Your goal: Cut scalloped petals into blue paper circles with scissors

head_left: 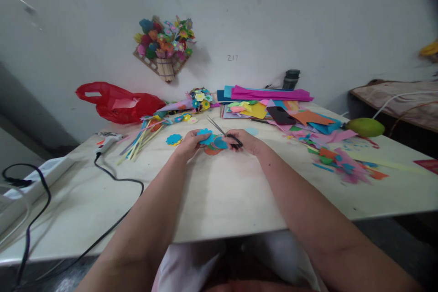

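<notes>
The pale worktop [219,200] spreads out under my forearms, with a white wall behind it. On that wall hangs a paper-flower bouquet [164,48]. A red plastic bag [118,102] lies at the far left of the worktop, and a stack of coloured paper sheets [270,100] sits at the far right, with scraps [345,164] scattered nearer me and a green mango [365,127] beside them. A glue gun [106,139] rests on the left, its black cord [116,182] trailing toward me. A bunch of paper flowers on sticks [164,123] lies just behind my hands, and a loose blue flower cutout [174,139] sits left of them. My left hand [190,142] has its grip closed on a blue paper piece [212,139], held just above the worktop's middle over some orange paper. My right hand [248,141] has its grip closed through the handles of the scissors [222,132], whose blades stand slightly parted and point up-left over the blue piece.
</notes>
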The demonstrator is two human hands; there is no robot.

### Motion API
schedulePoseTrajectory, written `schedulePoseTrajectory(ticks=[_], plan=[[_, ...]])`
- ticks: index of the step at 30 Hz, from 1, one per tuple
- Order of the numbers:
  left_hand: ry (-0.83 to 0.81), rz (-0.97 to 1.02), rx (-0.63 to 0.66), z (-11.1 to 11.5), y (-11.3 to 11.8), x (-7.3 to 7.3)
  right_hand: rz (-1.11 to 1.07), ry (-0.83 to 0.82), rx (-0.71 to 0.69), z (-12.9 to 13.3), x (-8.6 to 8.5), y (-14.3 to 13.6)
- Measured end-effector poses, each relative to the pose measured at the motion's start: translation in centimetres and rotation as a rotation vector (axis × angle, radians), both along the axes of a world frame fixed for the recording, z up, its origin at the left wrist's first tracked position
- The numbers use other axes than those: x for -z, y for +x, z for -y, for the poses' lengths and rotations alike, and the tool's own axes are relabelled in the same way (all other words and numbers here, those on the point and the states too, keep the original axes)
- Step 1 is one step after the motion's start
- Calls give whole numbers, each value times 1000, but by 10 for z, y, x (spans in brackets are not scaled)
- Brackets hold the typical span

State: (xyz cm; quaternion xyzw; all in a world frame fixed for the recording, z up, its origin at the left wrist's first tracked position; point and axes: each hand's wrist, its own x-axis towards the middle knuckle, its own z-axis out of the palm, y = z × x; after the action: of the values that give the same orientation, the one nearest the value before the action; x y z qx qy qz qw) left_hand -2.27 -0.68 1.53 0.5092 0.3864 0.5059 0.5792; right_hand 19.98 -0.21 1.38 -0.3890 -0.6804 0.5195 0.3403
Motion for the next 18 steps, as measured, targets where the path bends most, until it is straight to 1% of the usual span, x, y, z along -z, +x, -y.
schedulePoseTrajectory(ticks=[3, 6, 10, 13, 18], plan=[[-14, -1, 15, -1, 1, 1, 5, -9, 19, -2, 1, 0], [-16, -17, 63, 1, 2, 1, 36, -23, 17, 1, -1, -1], [38, -51, 117, 5, 3, -2, 75, -28, -10, 6, -5, -1], [59, -55, 97, 7, 4, -5, 82, -30, -31, 8, -6, -2], [27, -50, 49, 7, 3, -6, 79, -40, -72, 8, -6, -2]])
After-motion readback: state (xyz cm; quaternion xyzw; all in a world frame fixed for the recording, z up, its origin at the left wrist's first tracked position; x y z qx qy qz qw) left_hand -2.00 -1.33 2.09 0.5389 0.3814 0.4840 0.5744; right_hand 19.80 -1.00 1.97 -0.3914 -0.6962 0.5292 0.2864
